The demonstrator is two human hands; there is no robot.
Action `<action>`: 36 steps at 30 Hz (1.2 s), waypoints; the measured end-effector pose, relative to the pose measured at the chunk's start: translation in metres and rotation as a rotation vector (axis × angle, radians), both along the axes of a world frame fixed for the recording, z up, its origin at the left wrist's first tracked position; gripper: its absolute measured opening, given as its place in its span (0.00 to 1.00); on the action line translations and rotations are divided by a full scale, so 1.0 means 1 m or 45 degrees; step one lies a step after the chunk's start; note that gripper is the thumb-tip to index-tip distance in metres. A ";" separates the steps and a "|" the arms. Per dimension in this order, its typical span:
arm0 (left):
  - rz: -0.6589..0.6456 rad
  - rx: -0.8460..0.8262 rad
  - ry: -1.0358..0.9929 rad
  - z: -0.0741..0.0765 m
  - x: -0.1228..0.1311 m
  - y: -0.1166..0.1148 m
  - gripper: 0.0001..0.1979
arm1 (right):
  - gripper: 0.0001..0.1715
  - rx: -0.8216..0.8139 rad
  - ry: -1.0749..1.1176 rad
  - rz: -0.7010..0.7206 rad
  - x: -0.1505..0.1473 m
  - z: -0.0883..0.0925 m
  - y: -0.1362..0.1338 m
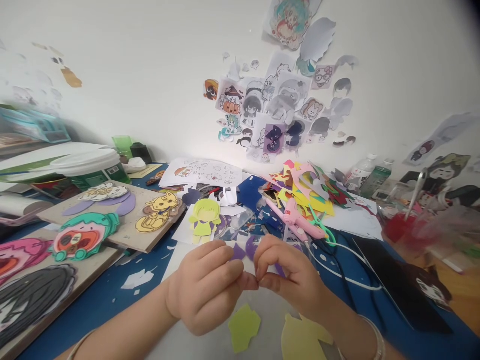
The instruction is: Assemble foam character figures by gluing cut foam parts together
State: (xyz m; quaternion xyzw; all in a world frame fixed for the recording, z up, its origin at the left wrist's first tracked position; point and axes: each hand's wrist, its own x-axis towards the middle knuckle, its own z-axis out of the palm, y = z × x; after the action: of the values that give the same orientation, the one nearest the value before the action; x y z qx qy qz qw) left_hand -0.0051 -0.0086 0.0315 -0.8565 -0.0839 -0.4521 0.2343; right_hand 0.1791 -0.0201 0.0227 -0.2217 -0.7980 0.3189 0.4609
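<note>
Just below the yellow-green doll cutout (205, 217), the left hand (204, 290) and right hand (290, 280) meet, fingertips pinched on a small purple cutout piece (279, 270). It looks like fine fitting or peeling, and the next move needs a steady, delicate pinch.

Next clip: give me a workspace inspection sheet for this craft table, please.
Surface: blue table, pale sheet at near edge.
Job's things: purple pieces just beyond left hand and right hand; yellow-green cutouts nearer.
Clutter: paper scraps, pink glue gun, green scissors, doll cutout, boards with foam figures.
Hands: fingers pinched tip to tip; what they pinch too small to tell.
Cables: white cable by the glue gun, across the table.
Surroundings: wall with drawings; bottles at right.
</note>
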 end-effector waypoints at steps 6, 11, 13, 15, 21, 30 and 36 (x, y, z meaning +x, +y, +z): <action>-0.039 -0.117 -0.027 -0.002 0.002 -0.001 0.05 | 0.13 -0.058 -0.027 0.007 0.000 -0.002 -0.001; -0.033 -0.129 -0.023 -0.002 0.002 -0.001 0.05 | 0.18 -0.124 -0.108 0.036 0.000 0.001 -0.004; -0.034 -0.125 -0.026 -0.002 0.002 -0.001 0.04 | 0.19 -0.153 -0.122 0.047 0.000 0.001 -0.005; -0.033 -0.112 -0.039 -0.002 0.001 0.000 0.04 | 0.19 -0.187 -0.115 0.058 0.000 0.001 -0.005; -0.012 -0.087 -0.060 -0.002 -0.002 0.001 0.04 | 0.17 -0.290 0.028 0.074 0.003 -0.003 -0.002; 0.012 -0.026 -0.082 -0.002 0.000 0.004 0.05 | 0.16 -0.254 0.201 0.046 0.003 -0.005 0.002; 0.083 0.068 -0.031 -0.004 0.000 0.003 0.05 | 0.27 -0.191 -0.057 -0.034 0.004 -0.006 0.004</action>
State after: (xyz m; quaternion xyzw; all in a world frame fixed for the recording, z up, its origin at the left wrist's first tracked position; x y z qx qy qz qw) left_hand -0.0050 -0.0051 0.0280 -0.8413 -0.1027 -0.4566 0.2706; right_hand 0.1833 -0.0161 0.0165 -0.2735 -0.7788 0.3667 0.4292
